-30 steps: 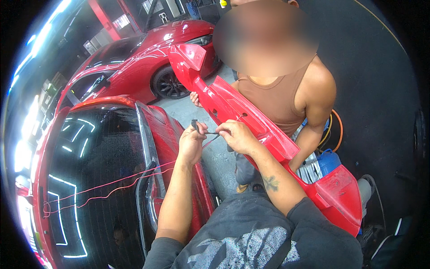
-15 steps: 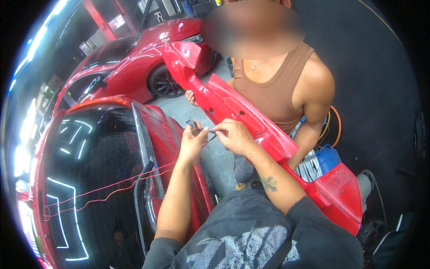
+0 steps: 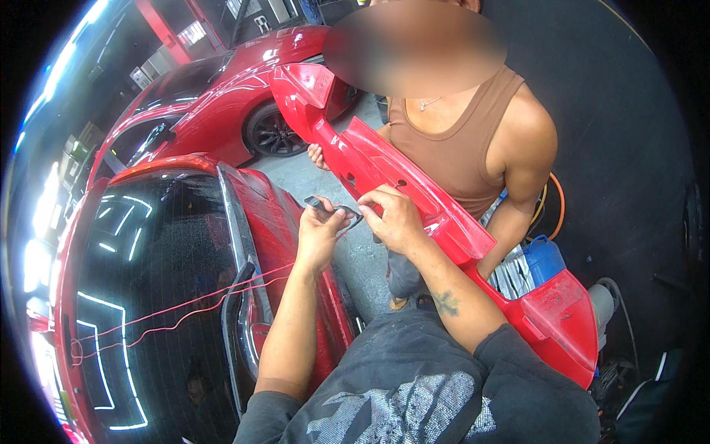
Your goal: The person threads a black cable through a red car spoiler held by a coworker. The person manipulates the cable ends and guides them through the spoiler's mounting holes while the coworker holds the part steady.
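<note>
My left hand (image 3: 319,233) is closed on a thin black strip (image 3: 316,203), which looks like tape or cable; its exact kind is unclear. The strip bends across the gap to my right hand (image 3: 396,220), whose thumb and fingers pinch its other end. Right behind my hands is a glossy red car spoiler (image 3: 458,233), held up by another person (image 3: 451,148) standing opposite me. One hand of that person (image 3: 316,156) grips its far left part. Thin red wires (image 3: 214,300) stretch from the car's rear window toward my left forearm.
To my left is a red car's dark rear window (image 3: 163,274) with a wiper (image 3: 240,277). Another red car (image 3: 222,96) stands behind it. A blue container (image 3: 543,259) and an orange hose (image 3: 560,211) are at the right. Grey floor (image 3: 362,263) shows below my hands.
My hands have drawn slightly apart, and more of the black strip shows between them. The right hand has moved a little up and right; the spoiler has barely shifted.
</note>
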Motion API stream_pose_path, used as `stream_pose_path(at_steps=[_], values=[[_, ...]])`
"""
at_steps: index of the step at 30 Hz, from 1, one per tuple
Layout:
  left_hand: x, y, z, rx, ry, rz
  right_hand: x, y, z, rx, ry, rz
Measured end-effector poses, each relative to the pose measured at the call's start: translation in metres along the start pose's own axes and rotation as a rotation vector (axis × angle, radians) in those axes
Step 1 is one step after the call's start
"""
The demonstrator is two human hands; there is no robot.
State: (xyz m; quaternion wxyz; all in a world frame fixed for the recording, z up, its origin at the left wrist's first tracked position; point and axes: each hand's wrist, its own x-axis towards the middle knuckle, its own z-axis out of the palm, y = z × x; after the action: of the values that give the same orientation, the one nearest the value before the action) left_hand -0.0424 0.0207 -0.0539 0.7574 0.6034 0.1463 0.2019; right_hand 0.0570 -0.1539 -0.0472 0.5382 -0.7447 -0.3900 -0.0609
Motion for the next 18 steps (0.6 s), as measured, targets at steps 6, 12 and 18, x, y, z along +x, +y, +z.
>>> stream_pose_path(at_steps=[6,12,18], values=[[-0.001,0.009,0.005,-0.022,0.029,-0.038,-0.003,-0.002,0.002,-0.177,0.011,-0.159],[-0.002,0.015,0.008,-0.028,0.022,-0.056,-0.001,-0.003,0.007,-0.238,0.034,-0.225],[-0.002,0.015,0.01,0.034,0.024,-0.019,0.0,-0.007,0.007,-0.244,0.005,-0.219]])
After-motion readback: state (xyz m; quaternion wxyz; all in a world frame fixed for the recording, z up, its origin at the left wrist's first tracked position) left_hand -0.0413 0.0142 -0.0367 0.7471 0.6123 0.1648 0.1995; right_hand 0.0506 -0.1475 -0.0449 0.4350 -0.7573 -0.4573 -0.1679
